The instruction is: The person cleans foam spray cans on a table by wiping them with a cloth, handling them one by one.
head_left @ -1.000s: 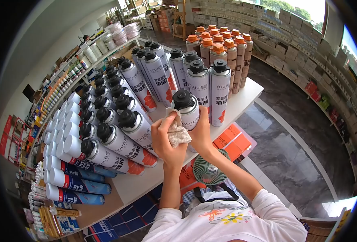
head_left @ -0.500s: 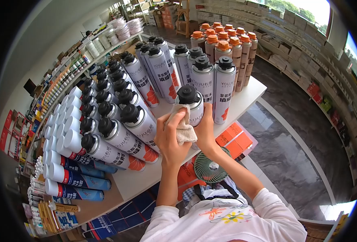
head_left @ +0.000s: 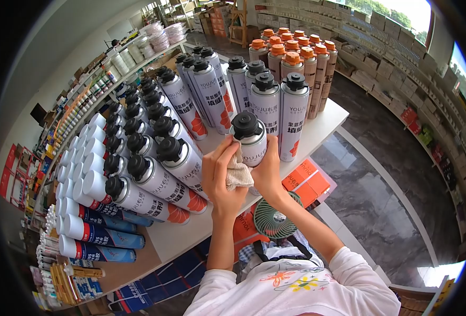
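Note:
A white can with a black cap [head_left: 250,138] stands between my two hands, above the near edge of the white table [head_left: 183,241]. My left hand [head_left: 221,171] presses a beige cloth [head_left: 238,169] against the can's left side, its fingers bent over the cloth. Round the can's right side wraps my right hand [head_left: 267,169], its fingertips hidden behind the can. Just beyond are more white cans with black caps [head_left: 293,117], upright. To the left, rows of similar cans [head_left: 162,184] stand close to my left hand.
Brown cans with orange caps [head_left: 306,73] stand at the table's far right corner. White-capped blue cans [head_left: 109,234] fill the left side. Below the near edge are a green fan [head_left: 276,217] and an orange box [head_left: 308,183]. Stocked shelves [head_left: 386,68] line the walls.
Over the last second the view shifted slightly, moving the table's things a little rightward. Since the middle frame, the cloth and my left fingers have slid slightly down and left along the can.

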### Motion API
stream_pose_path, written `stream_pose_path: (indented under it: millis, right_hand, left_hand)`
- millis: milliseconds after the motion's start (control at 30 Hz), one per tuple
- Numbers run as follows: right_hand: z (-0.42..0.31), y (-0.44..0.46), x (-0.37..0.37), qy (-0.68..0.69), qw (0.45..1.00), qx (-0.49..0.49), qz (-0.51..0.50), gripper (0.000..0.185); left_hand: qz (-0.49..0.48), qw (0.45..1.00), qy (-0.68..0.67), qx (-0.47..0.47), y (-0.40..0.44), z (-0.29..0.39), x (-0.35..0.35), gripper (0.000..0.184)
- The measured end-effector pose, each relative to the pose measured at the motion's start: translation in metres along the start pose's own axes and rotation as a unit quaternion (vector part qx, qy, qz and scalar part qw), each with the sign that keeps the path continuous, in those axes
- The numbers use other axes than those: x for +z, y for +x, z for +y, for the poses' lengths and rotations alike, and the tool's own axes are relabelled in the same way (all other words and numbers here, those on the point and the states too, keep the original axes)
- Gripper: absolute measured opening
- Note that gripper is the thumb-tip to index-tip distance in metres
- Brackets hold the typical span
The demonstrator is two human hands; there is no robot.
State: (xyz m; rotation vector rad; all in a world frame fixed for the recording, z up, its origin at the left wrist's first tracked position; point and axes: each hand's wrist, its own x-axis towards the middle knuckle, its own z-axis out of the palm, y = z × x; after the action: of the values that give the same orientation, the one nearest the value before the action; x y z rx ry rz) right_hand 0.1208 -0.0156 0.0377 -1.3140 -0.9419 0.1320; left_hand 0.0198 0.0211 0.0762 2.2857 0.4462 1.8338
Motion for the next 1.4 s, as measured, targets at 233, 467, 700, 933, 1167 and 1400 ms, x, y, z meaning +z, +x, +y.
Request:
stream_pose_path:
  millis: [233, 467, 700, 933, 1167, 1400]
  right_hand:
    - [-0.006, 0.001, -0.001, 0.013, 0.999, 0.034, -0.007, 0.075]
    - [-0.001, 0.000, -0.001, 0.001, 1.000, 0.021, -0.008, 0.077]
    - [-0.002, -0.001, -0.001, 0.003, 1.000, 0.015, -0.005, 0.077]
    - [0.000, -0.001, 0.000, 0.005, 1.000, 0.019, -0.007, 0.075]
    - [-0.001, 0.000, -0.001, 0.007, 1.000, 0.009, -0.004, 0.075]
    - [0.002, -0.001, -0.001, -0.004, 1.000, 0.005, -0.002, 0.078]
  left_hand:
    - [-0.055, 0.998, 0.015, -0.025, 0.006, 0.004, -0.009, 0.060]
    - [-0.050, 0.997, -0.021, -0.052, 0.005, 0.001, -0.007, 0.052]
    - [-0.073, 0.997, -0.007, -0.001, 0.006, -0.005, -0.011, 0.067]
    - [-0.082, 0.997, 0.000, -0.006, 0.009, -0.001, -0.014, 0.067]
    - [-0.075, 0.997, -0.012, -0.003, 0.007, -0.004, -0.013, 0.069]
    - [-0.098, 0.995, -0.010, 0.012, 0.007, -0.007, -0.018, 0.068]
